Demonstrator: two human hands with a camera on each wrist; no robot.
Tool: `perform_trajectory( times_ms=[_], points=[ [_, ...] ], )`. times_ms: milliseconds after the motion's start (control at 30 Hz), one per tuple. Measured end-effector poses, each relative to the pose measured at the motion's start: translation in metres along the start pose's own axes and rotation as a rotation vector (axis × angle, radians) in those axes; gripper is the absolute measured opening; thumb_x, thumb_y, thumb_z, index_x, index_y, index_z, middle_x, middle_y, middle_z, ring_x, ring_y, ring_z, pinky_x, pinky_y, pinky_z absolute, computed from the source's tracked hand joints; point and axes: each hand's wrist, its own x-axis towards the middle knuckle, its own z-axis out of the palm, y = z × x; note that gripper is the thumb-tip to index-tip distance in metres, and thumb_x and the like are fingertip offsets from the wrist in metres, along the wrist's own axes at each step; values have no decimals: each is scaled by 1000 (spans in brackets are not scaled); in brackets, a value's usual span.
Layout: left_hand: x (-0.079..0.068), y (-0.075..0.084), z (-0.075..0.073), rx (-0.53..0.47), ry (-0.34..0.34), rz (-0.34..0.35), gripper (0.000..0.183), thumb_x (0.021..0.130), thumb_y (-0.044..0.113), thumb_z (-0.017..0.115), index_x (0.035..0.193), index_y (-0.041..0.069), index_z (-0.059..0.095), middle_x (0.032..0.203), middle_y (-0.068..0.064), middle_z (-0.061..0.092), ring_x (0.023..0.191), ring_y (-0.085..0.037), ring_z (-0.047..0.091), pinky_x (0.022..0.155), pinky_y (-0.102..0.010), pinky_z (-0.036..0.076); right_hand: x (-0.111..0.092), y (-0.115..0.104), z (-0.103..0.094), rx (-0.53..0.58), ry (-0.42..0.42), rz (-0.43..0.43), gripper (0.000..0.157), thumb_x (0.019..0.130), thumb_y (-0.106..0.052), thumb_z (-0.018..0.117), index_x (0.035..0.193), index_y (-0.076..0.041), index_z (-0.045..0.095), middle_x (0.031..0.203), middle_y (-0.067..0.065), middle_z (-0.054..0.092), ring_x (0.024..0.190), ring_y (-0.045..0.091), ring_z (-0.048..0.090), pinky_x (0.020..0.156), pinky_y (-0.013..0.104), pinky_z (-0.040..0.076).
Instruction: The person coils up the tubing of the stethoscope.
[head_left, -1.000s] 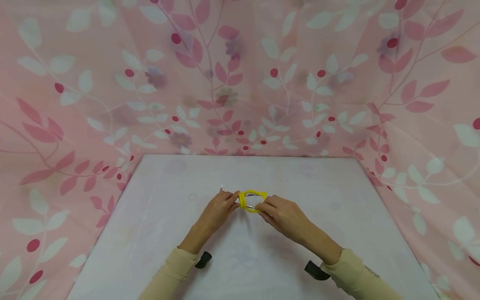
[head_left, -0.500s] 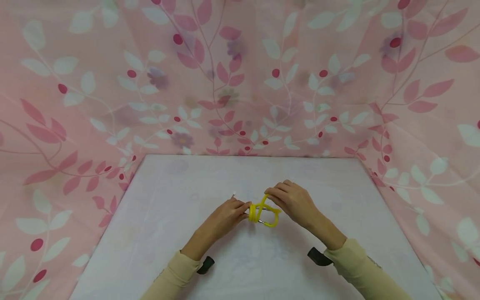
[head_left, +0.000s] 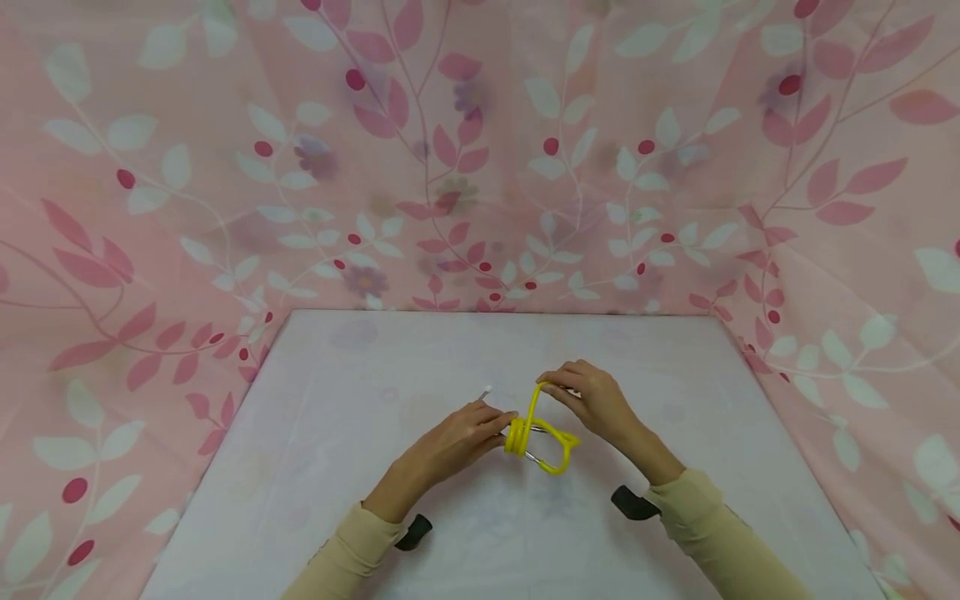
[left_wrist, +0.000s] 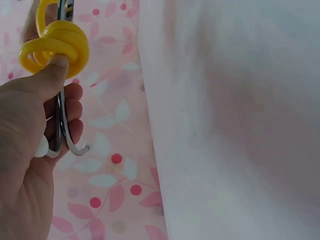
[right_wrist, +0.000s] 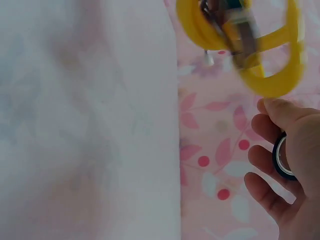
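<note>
My left hand [head_left: 461, 437] grips a bent metal rod frame [left_wrist: 62, 112] wound with yellow rubber tubing [head_left: 517, 437]. In the left wrist view the thumb presses on the coils, and the fingers curl behind the rods. One rod end carries a white knob [head_left: 488, 389]. Beyond the coils, rods run into a yellow loop [head_left: 557, 468]. My right hand [head_left: 591, 395] pinches a length of the tubing and holds it raised above the coils. A dark ring-shaped thing [right_wrist: 282, 159] shows at the right palm; its kind is unclear.
Both hands are above a white-covered table [head_left: 360, 358]. Pink floral cloth [head_left: 480, 150] stands along its back and sides. A dark camera mount [head_left: 635, 503] sits under the right wrist, another mount [head_left: 414, 532] under the left.
The right hand has moved from the yellow loop up and outward, now drawing a strand of tubing upward. The left hand has shifted right and nearer with the frame; the coils are more exposed.
</note>
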Motion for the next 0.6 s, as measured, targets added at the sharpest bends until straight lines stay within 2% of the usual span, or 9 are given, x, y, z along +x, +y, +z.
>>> perform_trajectory(
  times_ms=[100, 267, 367, 500, 600],
  points=[
    [1, -1, 0, -26, 37, 31, 52, 87, 24, 73, 136, 14, 59, 116, 3, 68, 104, -9, 62, 94, -22, 53, -3, 6, 8, 90, 2, 24, 15, 87, -14, 73, 103, -16, 76, 82, -6, 67, 69, 6, 51, 58, 21, 47],
    [2, -3, 1, -33, 103, 49, 54, 84, 22, 76, 134, 11, 60, 115, 2, 68, 103, -10, 63, 96, -24, 53, -12, 15, 21, 212, -4, 108, 15, 91, -15, 70, 104, -15, 75, 82, -5, 69, 68, 2, 55, 62, 19, 52],
    [2, -5, 2, -29, 122, 44, 54, 84, 21, 77, 134, 8, 59, 117, 0, 67, 104, -11, 63, 97, -26, 53, -18, 17, 29, 267, 4, 158, 16, 92, -16, 68, 107, -15, 75, 84, -3, 70, 67, 3, 55, 61, 20, 53],
    [3, -8, 4, -36, 157, 21, 55, 84, 19, 77, 134, 7, 59, 119, -1, 66, 104, -12, 62, 93, -22, 54, -25, 16, 42, 322, 8, 229, 19, 94, -15, 66, 110, -13, 74, 87, 0, 72, 70, 8, 60, 63, 20, 53],
    [2, -11, 6, -40, 193, -5, 55, 83, 17, 78, 133, 6, 59, 116, -2, 66, 102, -14, 61, 89, -19, 55, -30, 11, 51, 335, 2, 288, 19, 93, -12, 66, 109, -11, 75, 83, 0, 72, 72, 10, 64, 64, 20, 54]
  ],
)
